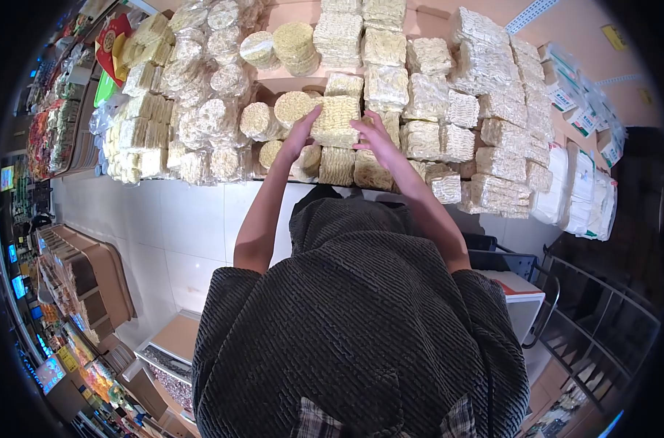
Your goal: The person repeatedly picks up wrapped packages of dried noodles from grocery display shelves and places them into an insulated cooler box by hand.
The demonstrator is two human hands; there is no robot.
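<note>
A block of square dried noodle cakes [337,120] sits between my two hands at the front of the display. My left hand [301,136] presses along its left side, fingers stretched upward. From the right, my right hand [376,139] has its spread fingertips against the block's other edge. The underside of the block is hidden. Round dried noodle cakes [294,108] lie just left of it, and more square noodle cakes [337,166] stand below it at the shelf's front edge.
Wrapped round noodle packs [222,120] are stacked to the left, and square noodle packs [500,146] to the right. White packages [576,190] lie at the far right. Behind me are a dark cart [503,261] and a display stand [167,350] on the tiled floor.
</note>
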